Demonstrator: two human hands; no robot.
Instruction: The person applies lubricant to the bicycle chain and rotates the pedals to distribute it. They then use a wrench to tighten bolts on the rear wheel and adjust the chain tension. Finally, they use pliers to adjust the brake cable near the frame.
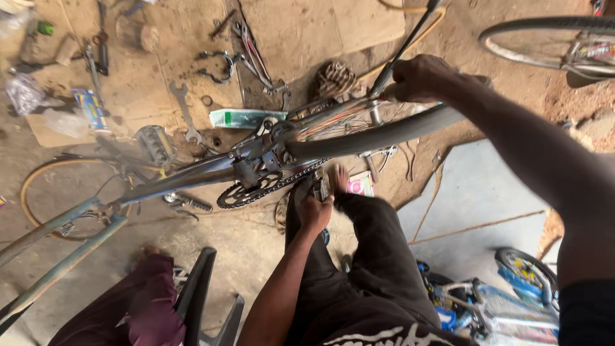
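Observation:
A bicycle lies across the dirt floor, its grey frame [186, 179] running from lower left to the chainring [246, 192] and chain. My left hand [315, 210] is closed on a small metal pedal [321, 186] beside the chain, just below the crank. My right hand [419, 77] reaches out from the right and grips the rear wheel [378, 136] at its tyre and the frame stay. My legs in black trousers [378, 256] stand under the bike. The fingers of my left hand are partly hidden behind the pedal.
Tools lie on the ground beyond the bike: a wrench [183, 109], pliers [221, 64], a green and white box [240, 118], a loose pedal [154, 144]. A yellow-rimmed wheel [38, 186] lies left, another wheel [544, 38] top right, a blue child's bike [493, 301] bottom right. Another person in maroon [147, 301] is at lower left.

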